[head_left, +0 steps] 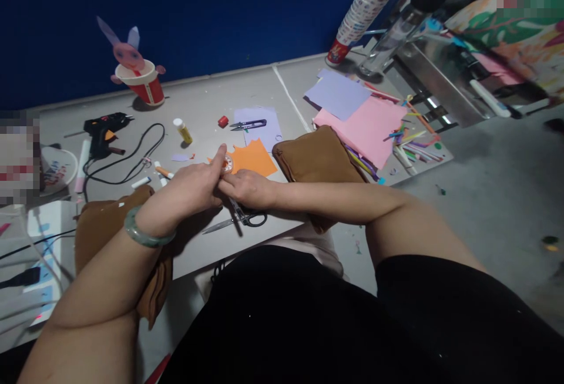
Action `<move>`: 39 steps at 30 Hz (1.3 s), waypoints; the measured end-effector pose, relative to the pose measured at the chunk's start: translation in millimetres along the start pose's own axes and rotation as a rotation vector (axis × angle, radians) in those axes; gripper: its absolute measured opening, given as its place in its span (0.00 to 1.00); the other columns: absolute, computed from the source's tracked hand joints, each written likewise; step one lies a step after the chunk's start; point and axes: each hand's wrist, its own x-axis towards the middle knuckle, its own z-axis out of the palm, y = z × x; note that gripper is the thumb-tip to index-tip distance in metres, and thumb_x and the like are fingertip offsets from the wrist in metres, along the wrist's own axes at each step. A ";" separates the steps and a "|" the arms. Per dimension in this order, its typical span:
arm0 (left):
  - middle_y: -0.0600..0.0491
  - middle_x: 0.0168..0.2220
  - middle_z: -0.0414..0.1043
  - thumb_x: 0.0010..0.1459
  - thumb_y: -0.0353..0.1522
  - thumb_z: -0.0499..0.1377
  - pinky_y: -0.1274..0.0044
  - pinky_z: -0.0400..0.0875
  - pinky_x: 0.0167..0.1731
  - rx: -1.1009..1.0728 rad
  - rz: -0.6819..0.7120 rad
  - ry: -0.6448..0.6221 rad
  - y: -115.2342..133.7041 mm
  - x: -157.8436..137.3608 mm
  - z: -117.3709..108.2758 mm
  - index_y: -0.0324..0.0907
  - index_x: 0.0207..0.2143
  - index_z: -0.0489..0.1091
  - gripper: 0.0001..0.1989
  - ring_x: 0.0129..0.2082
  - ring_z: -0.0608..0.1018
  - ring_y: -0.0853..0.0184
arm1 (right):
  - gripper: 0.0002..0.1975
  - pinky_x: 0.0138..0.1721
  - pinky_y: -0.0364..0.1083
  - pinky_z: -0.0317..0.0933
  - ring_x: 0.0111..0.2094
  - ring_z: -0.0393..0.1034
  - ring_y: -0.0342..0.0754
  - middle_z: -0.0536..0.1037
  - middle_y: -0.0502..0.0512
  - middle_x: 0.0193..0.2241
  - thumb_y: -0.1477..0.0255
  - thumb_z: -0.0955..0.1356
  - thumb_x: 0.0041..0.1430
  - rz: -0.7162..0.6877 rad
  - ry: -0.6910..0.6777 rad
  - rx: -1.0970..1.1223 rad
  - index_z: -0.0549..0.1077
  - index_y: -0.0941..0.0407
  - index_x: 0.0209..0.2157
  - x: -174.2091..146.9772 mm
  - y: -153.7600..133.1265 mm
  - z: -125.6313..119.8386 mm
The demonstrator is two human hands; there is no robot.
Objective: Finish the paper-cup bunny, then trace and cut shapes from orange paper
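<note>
Red-and-white paper cup (148, 90), rear left of tabletop (194, 97): pink figure with two long ears (127, 57) set in its mouth. Nested cup stack (359, 14), rear right; clear bottle (382, 49) beside it, contents unreadable. Left hand (194, 187): index finger extended against small round disc (228, 164) over orange paper (258, 158); grip cannot be told. Right hand (250, 189): fingers curled at the paper's near edge, grip hidden. Scissors (254, 219) nearer the body.

Worn items comprise a black garment (282, 319) with a short right sleeve (432, 296) and a smooth, rounded, mottled green left-wrist bangle (141, 235).
</note>
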 end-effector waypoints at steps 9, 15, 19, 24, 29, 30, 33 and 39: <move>0.35 0.51 0.80 0.57 0.33 0.63 0.70 0.72 0.43 -0.033 0.018 0.014 -1.6 0.0 3.2 0.30 0.76 0.32 0.56 0.51 0.82 0.48 | 0.13 0.33 0.48 0.59 0.31 0.69 0.48 0.80 0.60 0.38 0.79 0.56 0.74 0.012 -0.017 0.028 0.70 0.59 0.47 -7.5 5.3 -4.4; 0.38 0.51 0.79 0.54 0.30 0.65 0.69 0.71 0.37 -0.059 0.077 0.023 -2.7 0.8 3.5 0.36 0.68 0.55 0.41 0.47 0.83 0.49 | 0.07 0.34 0.47 0.59 0.31 0.69 0.47 0.79 0.56 0.34 0.71 0.62 0.73 0.045 0.031 0.251 0.71 0.58 0.42 -31.1 21.1 -7.1; 0.40 0.49 0.79 0.54 0.29 0.64 0.68 0.71 0.36 -0.055 0.095 0.012 -2.3 0.5 3.4 0.39 0.60 0.65 0.30 0.46 0.82 0.49 | 0.06 0.33 0.45 0.61 0.30 0.69 0.45 0.79 0.54 0.33 0.71 0.63 0.71 0.142 0.143 0.490 0.71 0.56 0.40 -42.5 31.6 -6.0; 0.39 0.52 0.77 0.55 0.28 0.64 0.67 0.72 0.35 -0.046 0.093 0.025 1.5 -1.4 4.5 0.38 0.57 0.68 0.26 0.44 0.83 0.49 | 0.11 0.35 0.47 0.65 0.32 0.72 0.48 0.81 0.57 0.34 0.66 0.62 0.71 0.339 0.347 0.555 0.74 0.55 0.42 -44.6 42.6 -7.8; 0.38 0.47 0.79 0.57 0.28 0.63 0.65 0.74 0.37 -0.063 0.085 0.061 3.3 -3.6 4.8 0.34 0.56 0.67 0.24 0.45 0.83 0.47 | 0.11 0.40 0.50 0.68 0.36 0.74 0.49 0.81 0.55 0.38 0.70 0.63 0.68 0.344 0.426 0.671 0.73 0.54 0.48 -27.6 56.3 -19.1; 0.38 0.46 0.79 0.58 0.27 0.62 0.65 0.74 0.38 -0.069 0.082 0.069 2.9 -3.1 5.1 0.33 0.56 0.67 0.23 0.45 0.83 0.47 | 0.09 0.41 0.50 0.67 0.38 0.74 0.50 0.81 0.55 0.38 0.69 0.65 0.66 0.328 0.387 0.676 0.72 0.53 0.46 -22.1 58.0 -21.4; 0.37 0.48 0.79 0.64 0.28 0.57 0.65 0.75 0.40 -0.080 0.070 0.109 2.4 -0.8 6.0 0.33 0.55 0.68 0.18 0.45 0.83 0.48 | 0.14 0.42 0.50 0.65 0.40 0.73 0.52 0.78 0.55 0.39 0.67 0.72 0.58 0.317 0.258 0.680 0.70 0.53 0.43 -4.6 59.3 -25.8; 0.31 0.57 0.73 0.68 0.27 0.52 0.66 0.76 0.37 -0.006 -0.012 0.175 16.5 -13.1 1.2 0.31 0.60 0.66 0.19 0.40 0.84 0.54 | 0.16 0.37 0.48 0.60 0.33 0.68 0.49 0.74 0.49 0.32 0.67 0.74 0.52 0.343 0.168 0.772 0.64 0.52 0.37 14.3 65.3 -25.3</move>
